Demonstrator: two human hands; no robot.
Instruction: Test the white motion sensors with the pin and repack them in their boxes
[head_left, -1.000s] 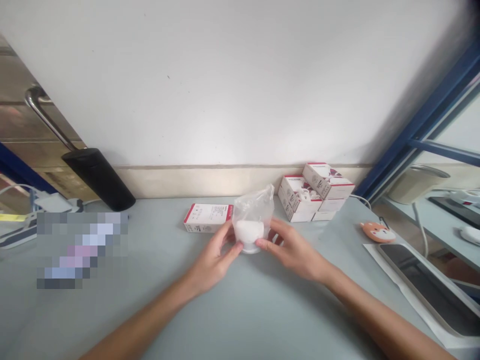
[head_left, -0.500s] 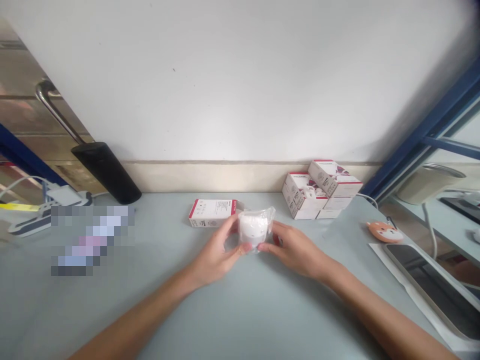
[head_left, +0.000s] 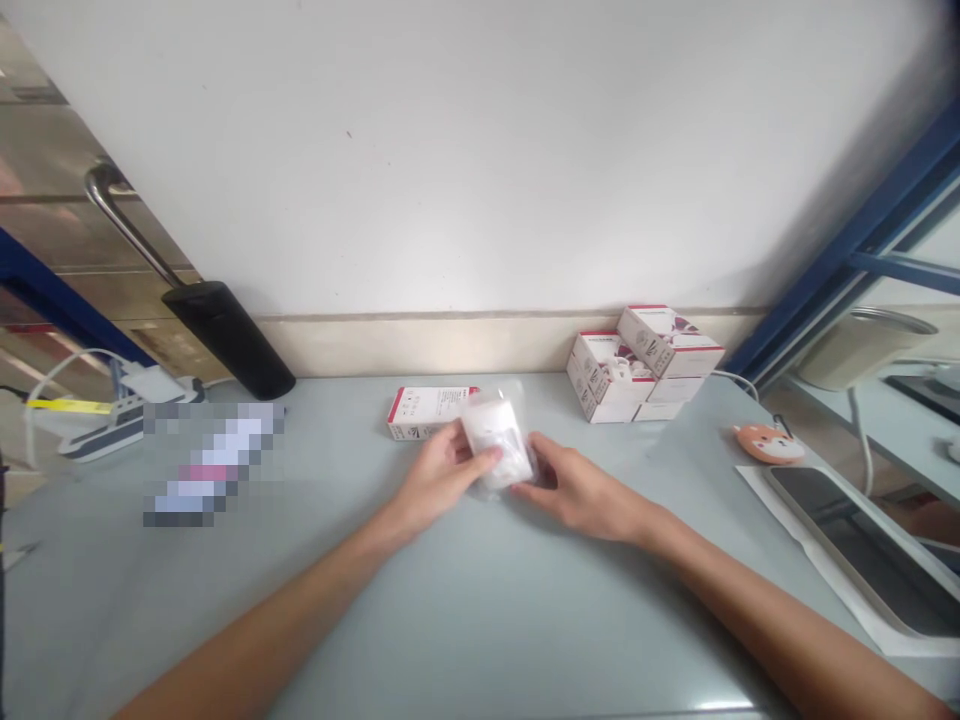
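Observation:
A white plastic device in a clear bag [head_left: 501, 445] is held above the table, tilted, its details blurred. My left hand [head_left: 444, 468] grips its left side, thumb across the front and fingers behind. At its right edge, my right hand [head_left: 577, 485] is closed in a loose pinch, with thumb and fingertips against the bag. Just behind my left hand lies a white and red carton [head_left: 424, 408], its right end partly covered by the bagged device.
Several white and red cartons [head_left: 619, 385] are stacked at the back right. An orange animal-faced item [head_left: 769, 443] and a dark-screened phone [head_left: 862, 550] lie at the right. On the left are a power strip [head_left: 112, 430], a black cylinder [head_left: 229, 340] and a pixelated object [head_left: 217, 465].
The bagged device has turned and tilted in my hands, showing a different side. My right hand's hold has shifted to its right edge. The whole view has moved slightly.

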